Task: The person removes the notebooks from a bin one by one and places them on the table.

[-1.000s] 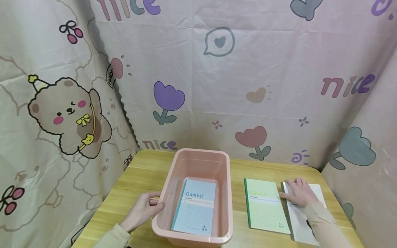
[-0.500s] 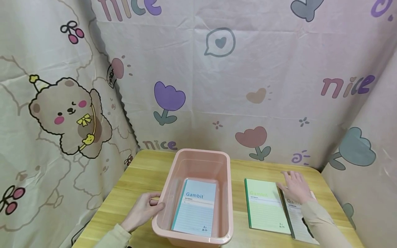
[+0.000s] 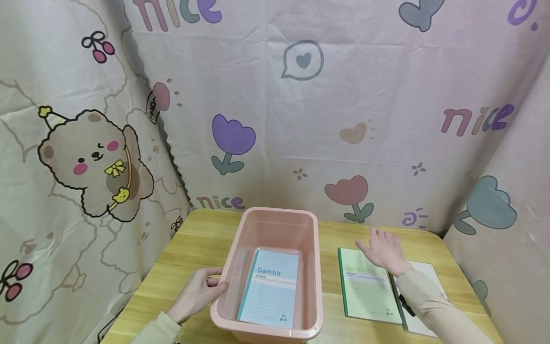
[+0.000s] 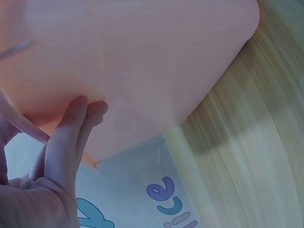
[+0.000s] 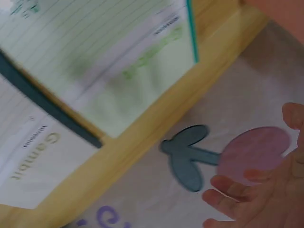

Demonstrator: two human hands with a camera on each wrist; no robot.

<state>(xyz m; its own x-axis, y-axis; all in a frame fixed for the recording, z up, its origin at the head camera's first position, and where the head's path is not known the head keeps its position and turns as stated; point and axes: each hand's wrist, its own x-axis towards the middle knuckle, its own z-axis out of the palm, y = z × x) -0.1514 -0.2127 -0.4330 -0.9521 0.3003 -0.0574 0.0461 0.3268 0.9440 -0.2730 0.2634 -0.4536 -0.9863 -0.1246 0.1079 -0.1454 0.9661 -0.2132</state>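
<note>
My left hand grips the left rim of a pink plastic bin; in the left wrist view its fingers lie against the bin wall. A blue Gambit notebook lies flat inside the bin. To the right, a green notebook with a dark green spine lies on the table. Beside it is a white-grey notebook with a dark spine, partly hidden by my sleeve. My right hand hovers over the green notebook's far right corner, fingers spread, holding nothing; the right wrist view shows it apart from both notebooks.
The wooden table ends at a printed curtain along the back. More curtain hangs at the left and right sides. The bin's high walls stand between my left hand and the notebooks on the right.
My right hand has left the white-grey notebook, lifting and moving left to over the green one. The left hand and bin have stayed in place.
</note>
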